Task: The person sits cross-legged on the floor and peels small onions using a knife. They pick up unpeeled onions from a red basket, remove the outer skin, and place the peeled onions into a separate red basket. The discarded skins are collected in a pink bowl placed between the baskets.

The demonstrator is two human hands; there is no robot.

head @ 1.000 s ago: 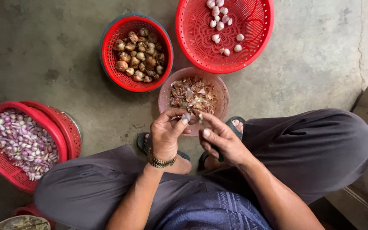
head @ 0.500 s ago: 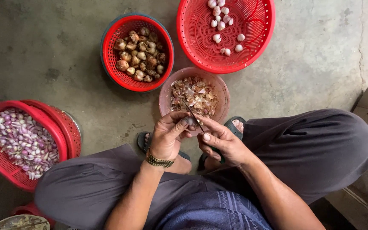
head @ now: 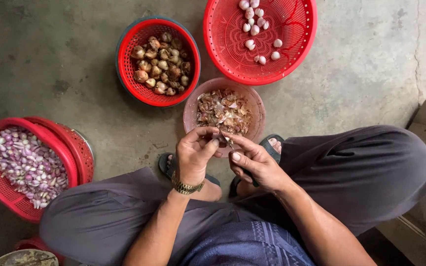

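Two hands working a small bulb over a round pink plastic bowl of papery skins.

The left hand is pinching the small bulb, mostly hidden, at the bowl's six o'clock rim; the right hand is gripping a small thin-bladed knife against it. A red basket of unpeeled brown bulbs is sitting at ten o'clock.

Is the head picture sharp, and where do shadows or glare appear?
Head view: mostly sharp and evenly lit, with no strong glare; the left hand and right hand are clear, but the small thing between them is too small to tell; soft shadows lie on the floor beside the baskets, and the bottom corners are dark.
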